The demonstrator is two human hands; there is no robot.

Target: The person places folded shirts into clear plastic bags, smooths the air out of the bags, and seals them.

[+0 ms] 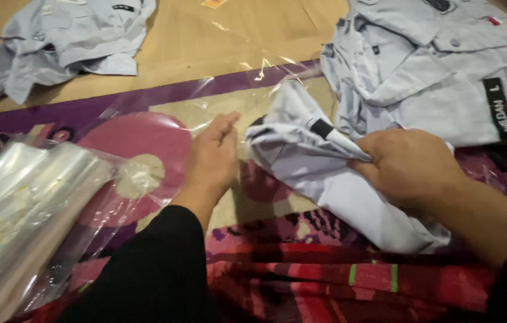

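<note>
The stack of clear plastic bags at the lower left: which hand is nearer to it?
Left. The left hand lies just right of the plastic bags; the right hand grips the folded shirt farther right.

A crumpled pale grey shirt [62, 42] lies on the tan floor [205, 42] at the upper left, well apart from a pile of similar grey shirts with a black sleeve band [445, 72] at the upper right. A stack of clear plastic bags [20, 215] rests at the lower left on a purple and pink patterned rug [146, 143].

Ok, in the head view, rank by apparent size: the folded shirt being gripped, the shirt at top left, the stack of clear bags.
1. Stack of clear bags, though nearness to the camera inflates it.
2 and 3. Folded shirt in the right hand and top-left shirt look alike; not ranked.
</note>
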